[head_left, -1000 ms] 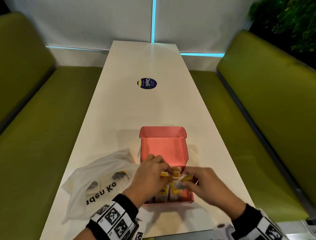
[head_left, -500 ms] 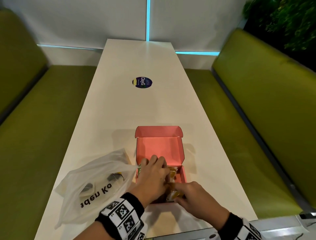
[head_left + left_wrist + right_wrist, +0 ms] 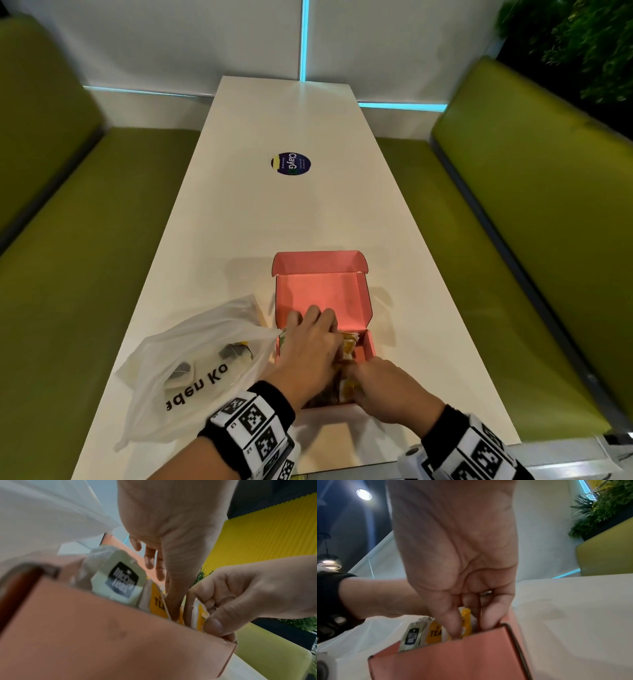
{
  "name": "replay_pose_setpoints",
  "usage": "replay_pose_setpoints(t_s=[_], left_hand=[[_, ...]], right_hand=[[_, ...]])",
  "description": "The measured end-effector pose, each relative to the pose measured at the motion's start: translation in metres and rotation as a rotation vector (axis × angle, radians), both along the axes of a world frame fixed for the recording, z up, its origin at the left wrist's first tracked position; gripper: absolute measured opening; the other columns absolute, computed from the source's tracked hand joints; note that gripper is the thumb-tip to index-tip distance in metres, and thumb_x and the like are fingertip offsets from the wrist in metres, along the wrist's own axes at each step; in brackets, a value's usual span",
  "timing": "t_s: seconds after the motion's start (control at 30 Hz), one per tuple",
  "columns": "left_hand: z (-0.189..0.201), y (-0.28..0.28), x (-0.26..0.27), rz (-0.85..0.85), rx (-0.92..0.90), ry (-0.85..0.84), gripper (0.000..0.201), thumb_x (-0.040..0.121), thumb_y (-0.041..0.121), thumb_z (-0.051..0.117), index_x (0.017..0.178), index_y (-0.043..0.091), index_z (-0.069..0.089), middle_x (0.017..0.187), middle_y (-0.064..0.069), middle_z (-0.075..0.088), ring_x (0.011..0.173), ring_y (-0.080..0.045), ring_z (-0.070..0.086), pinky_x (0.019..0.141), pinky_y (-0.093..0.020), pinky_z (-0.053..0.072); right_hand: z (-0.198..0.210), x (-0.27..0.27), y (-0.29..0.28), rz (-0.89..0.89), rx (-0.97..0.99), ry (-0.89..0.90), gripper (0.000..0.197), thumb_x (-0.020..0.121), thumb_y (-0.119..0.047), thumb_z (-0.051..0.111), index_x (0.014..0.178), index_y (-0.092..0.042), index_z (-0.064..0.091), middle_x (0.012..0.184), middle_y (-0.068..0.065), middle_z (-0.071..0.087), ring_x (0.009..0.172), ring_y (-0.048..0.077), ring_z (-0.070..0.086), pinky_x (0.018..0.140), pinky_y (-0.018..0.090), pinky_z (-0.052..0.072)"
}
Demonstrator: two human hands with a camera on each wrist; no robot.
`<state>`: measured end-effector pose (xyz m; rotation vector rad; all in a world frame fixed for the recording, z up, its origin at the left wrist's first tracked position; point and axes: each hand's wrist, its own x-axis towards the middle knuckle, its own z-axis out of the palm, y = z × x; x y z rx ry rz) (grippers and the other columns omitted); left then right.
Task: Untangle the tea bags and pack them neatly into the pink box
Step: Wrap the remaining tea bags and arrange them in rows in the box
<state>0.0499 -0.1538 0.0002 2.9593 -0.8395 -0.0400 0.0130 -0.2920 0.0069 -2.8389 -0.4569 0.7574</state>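
both hands [image 3: 310, 353] in pink box [image 3: 322, 294]

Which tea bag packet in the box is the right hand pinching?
The yellow packet at the box's right end, between the right hand's thumb and fingers; the pale McCoy packet stands untouched at left.

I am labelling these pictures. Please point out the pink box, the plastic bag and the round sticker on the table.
pink box [image 3: 320, 294]: head view, inner face of the open lid.
plastic bag [image 3: 191, 346]: head view, translucent upper side.
round sticker [image 3: 290, 164]: head view, its dark middle.
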Motion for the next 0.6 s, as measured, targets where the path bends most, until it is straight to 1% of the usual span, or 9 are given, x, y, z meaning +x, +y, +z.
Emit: replay_pose_setpoints(t_s=[0.1, 0.17, 0.23, 0.3, 0.33, 0.4, 0.47, 0.53, 0.6], left_hand=[[-0.006, 0.001, 0.001, -0.001, -0.018, -0.024, 0.027, 0.031, 0.030, 0.081, 0.049, 0.026, 0.061, 0.074, 0.007, 0.056, 0.069, -0.018, 0.054, 0.053, -0.034, 0.037], [-0.008, 0.002, 0.001, 0.039, -0.050, -0.014, 0.026, 0.039, 0.040, 0.080, 0.054, 0.028, 0.063, 0.074, 0.007, 0.056, 0.070, -0.019, 0.054, 0.055, -0.034, 0.036], [-0.011, 0.004, 0.002, 0.063, -0.084, -0.015, 0.026, 0.052, 0.050, 0.072, 0.066, 0.030, 0.068, 0.080, 0.006, 0.057, 0.076, -0.020, 0.054, 0.060, -0.036, 0.037], [-0.014, 0.006, 0.003, 0.066, -0.116, -0.023, 0.028, 0.062, 0.048, 0.068, 0.080, 0.026, 0.069, 0.089, 0.003, 0.058, 0.085, -0.023, 0.053, 0.067, -0.039, 0.035], [-0.012, 0.007, 0.002, 0.065, -0.125, -0.027, 0.027, 0.062, 0.045, 0.070, 0.080, 0.025, 0.069, 0.090, 0.002, 0.059, 0.084, -0.023, 0.053, 0.066, -0.040, 0.036], [-0.009, 0.008, 0.001, 0.071, -0.141, -0.035, 0.022, 0.060, 0.044, 0.068, 0.072, 0.027, 0.067, 0.082, 0.004, 0.059, 0.076, -0.021, 0.055, 0.060, -0.036, 0.039], [-0.006, 0.009, -0.002, 0.077, -0.193, -0.041, 0.021, 0.066, 0.046, 0.052, 0.067, 0.029, 0.065, 0.078, 0.007, 0.057, 0.072, -0.018, 0.055, 0.057, -0.033, 0.040], [-0.006, 0.010, -0.005, 0.066, -0.290, -0.090, 0.027, 0.070, 0.047, 0.044, 0.067, 0.029, 0.063, 0.079, 0.008, 0.055, 0.073, -0.016, 0.053, 0.059, -0.031, 0.040], [-0.002, 0.016, -0.013, 0.082, -0.401, -0.133, 0.022, 0.071, 0.045, 0.048, 0.069, 0.028, 0.062, 0.082, 0.008, 0.054, 0.079, -0.014, 0.047, 0.068, -0.029, 0.037]], right_hand=[[-0.004, -0.003, 0.001, -0.097, 0.087, -0.073, 0.026, 0.084, -0.010, 0.048, 0.106, -0.014, 0.060, 0.109, 0.010, 0.061, 0.099, 0.029, 0.057, 0.072, 0.028, 0.038], [-0.009, -0.005, 0.000, -0.156, 0.158, -0.130, 0.030, 0.080, -0.010, 0.050, 0.108, -0.017, 0.056, 0.111, 0.004, 0.058, 0.100, 0.026, 0.056, 0.073, 0.028, 0.039], [-0.014, -0.007, -0.002, -0.228, 0.212, -0.186, 0.038, 0.078, -0.012, 0.055, 0.115, -0.018, 0.048, 0.115, 0.001, 0.053, 0.098, 0.025, 0.056, 0.073, 0.028, 0.041], [-0.017, -0.008, -0.003, -0.279, 0.228, -0.226, 0.043, 0.077, -0.014, 0.059, 0.117, -0.018, 0.043, 0.117, -0.001, 0.047, 0.093, 0.026, 0.057, 0.070, 0.030, 0.043], [-0.018, -0.009, -0.003, -0.289, 0.231, -0.242, 0.043, 0.077, -0.014, 0.059, 0.116, -0.018, 0.042, 0.117, -0.001, 0.045, 0.091, 0.027, 0.057, 0.067, 0.030, 0.042], [-0.019, -0.009, -0.003, -0.283, 0.233, -0.267, 0.042, 0.076, -0.012, 0.059, 0.114, -0.022, 0.044, 0.115, -0.001, 0.042, 0.087, 0.029, 0.058, 0.064, 0.029, 0.041], [-0.020, -0.009, -0.002, -0.271, 0.220, -0.271, 0.035, 0.075, -0.011, 0.057, 0.105, -0.026, 0.048, 0.113, -0.001, 0.040, 0.084, 0.031, 0.058, 0.063, 0.033, 0.042], [-0.021, -0.010, -0.001, -0.258, 0.183, -0.262, 0.023, 0.077, -0.014, 0.058, 0.100, -0.019, 0.056, 0.114, -0.001, 0.041, 0.084, 0.030, 0.058, 0.064, 0.033, 0.042], [-0.022, -0.013, -0.002, -0.235, 0.228, -0.270, 0.015, 0.076, -0.016, 0.061, 0.091, -0.014, 0.062, 0.106, 0.000, 0.045, 0.081, 0.027, 0.060, 0.064, 0.027, 0.044]])
